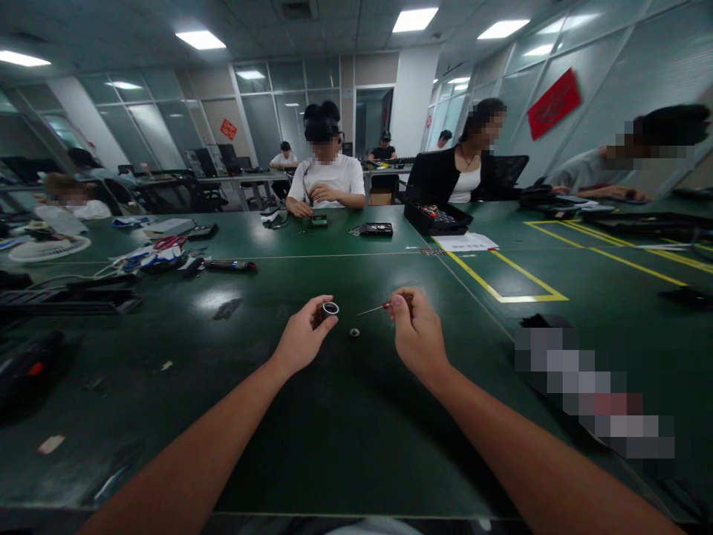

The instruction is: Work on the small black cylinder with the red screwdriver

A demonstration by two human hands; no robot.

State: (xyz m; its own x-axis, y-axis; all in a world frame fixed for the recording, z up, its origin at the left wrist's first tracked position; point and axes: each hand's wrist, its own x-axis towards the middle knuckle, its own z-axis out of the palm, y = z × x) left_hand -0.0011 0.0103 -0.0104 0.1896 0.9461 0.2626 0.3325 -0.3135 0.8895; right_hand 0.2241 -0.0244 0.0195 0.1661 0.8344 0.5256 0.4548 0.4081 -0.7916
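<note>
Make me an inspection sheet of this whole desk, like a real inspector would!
Surface: green tabletop, marked with yellow tape at the right.
Things being worked on: dark cylinder with a shiny rim; thin red-handled tool; small round part lying between the hands.
Clutter: pale scrap at the left; long dark tool beyond it; black box farther back, with things inside.
Hands: left hand holds the cylinder; right hand holds the tool, its tip pointing leftward.
Cables: pale cable among the left-side items.
Surroundings: person in a white shirt working opposite; other people nearby; ceiling lights on.
</note>
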